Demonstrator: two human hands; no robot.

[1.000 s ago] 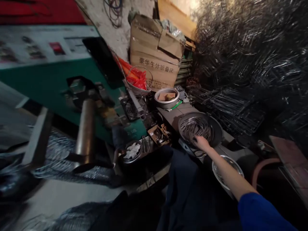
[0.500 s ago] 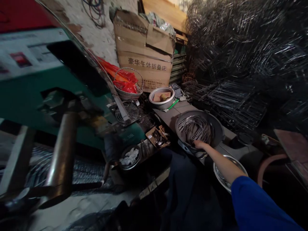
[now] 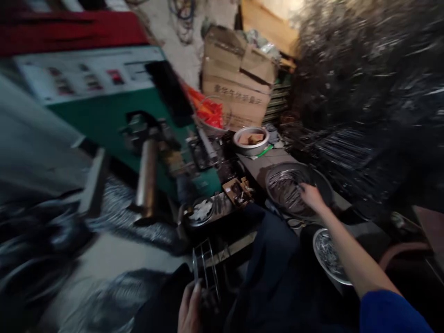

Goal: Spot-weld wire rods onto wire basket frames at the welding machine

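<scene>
At the bottom, my left hand is closed on a small wire rack with crossbars, which stands up from the fingers. My right hand reaches into a wide dark basin on the right. In that basin lies a heap of thin bent metal wire pieces. The right fingers look pinched together at the edge of the heap, but blur hides what is between them. Below my right forearm is a round metal bowl of small shiny metal pieces.
A green machine with a metal cylinder stands on the left. A white basin, a small cardboard box and a bowl with white scraps sit ahead. Stacked wire racks fill the right, behind them a large carton.
The view has swung left, so things sit further right. My left hand has come into view with the wire rack. My right hand has moved from the basin's near rim to its right side.
</scene>
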